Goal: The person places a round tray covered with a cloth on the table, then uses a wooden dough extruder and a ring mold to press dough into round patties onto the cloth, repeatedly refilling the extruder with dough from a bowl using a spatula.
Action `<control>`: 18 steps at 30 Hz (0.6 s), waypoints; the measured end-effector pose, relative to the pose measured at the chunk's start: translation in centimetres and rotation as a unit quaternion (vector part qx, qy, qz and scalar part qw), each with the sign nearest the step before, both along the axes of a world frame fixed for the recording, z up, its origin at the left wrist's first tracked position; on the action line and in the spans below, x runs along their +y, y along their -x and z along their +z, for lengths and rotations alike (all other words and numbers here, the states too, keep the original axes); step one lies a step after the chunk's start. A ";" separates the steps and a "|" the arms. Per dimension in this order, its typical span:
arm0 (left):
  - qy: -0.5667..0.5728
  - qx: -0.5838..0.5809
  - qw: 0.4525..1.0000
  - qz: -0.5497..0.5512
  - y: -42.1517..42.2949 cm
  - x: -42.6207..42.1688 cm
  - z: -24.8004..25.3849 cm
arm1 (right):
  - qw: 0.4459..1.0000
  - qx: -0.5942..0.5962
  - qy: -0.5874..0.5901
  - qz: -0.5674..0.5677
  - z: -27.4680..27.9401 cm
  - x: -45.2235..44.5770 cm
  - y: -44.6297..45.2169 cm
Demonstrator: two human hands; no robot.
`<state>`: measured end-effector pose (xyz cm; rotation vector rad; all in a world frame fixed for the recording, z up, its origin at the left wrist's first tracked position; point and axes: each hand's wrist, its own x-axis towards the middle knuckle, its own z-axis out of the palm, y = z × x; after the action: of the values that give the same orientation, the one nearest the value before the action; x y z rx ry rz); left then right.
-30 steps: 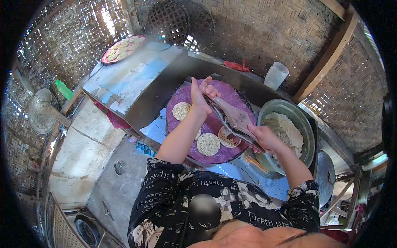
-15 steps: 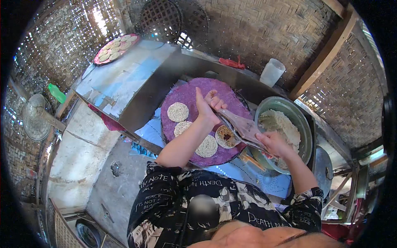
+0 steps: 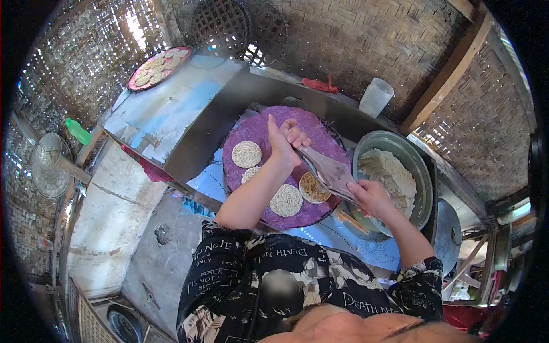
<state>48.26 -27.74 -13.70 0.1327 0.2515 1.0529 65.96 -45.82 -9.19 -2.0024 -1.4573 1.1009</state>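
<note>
My left hand (image 3: 287, 142) is at the upper left end of a hinged-looking wooden press (image 3: 329, 168), its fingers curled and its thumb raised. The lower right end of the press is gripped by my right hand (image 3: 370, 197). Beside the press, partly under it, a pale-rimmed round mould (image 3: 314, 188) holds brownish strands. Round lacy discs of pale dough strands, one (image 3: 246, 154) at the left and one (image 3: 286, 200) nearer me, lie on a purple cloth-covered round tray (image 3: 263, 123). My left forearm partly hides another disc.
A green basin (image 3: 424, 183) of pale dough or flour stands right of the purple tray. A board-topped box (image 3: 171, 108) is to the left, with a tray of discs (image 3: 159, 70) at its far end. A translucent jug (image 3: 377, 97) and a red plastic bag (image 3: 320, 85) sit along the back ledge.
Strands now cover the dark gap that showed inside the mould. My hands and the press have shifted only slightly, and the right hand's grip looks tighter.
</note>
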 end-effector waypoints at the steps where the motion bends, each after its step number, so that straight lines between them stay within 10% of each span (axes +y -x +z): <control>1: -0.006 -0.011 1.000 -0.009 -0.1 -0.2 -0.2 | 1.000 0.003 0.000 -0.004 0.0 -0.3 0.0; 12: -0.188 0.029 0.965 -0.180 2.6 -1.2 2.7 | 0.965 0.260 -0.026 -0.021 3.8 -2.9 -1.9; 15: -0.514 0.277 0.805 -0.105 2.7 -1.9 2.5 | 0.962 0.247 -0.097 -0.062 5.0 -2.1 0.8; 18: -0.563 0.505 0.651 0.068 3.2 -5.6 3.6 | 0.955 0.261 -0.134 -0.042 4.7 0.7 4.9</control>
<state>45.03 -33.33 -10.14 1.9174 0.5810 1.0490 61.06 -45.16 -4.50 -1.4291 -1.1569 1.2034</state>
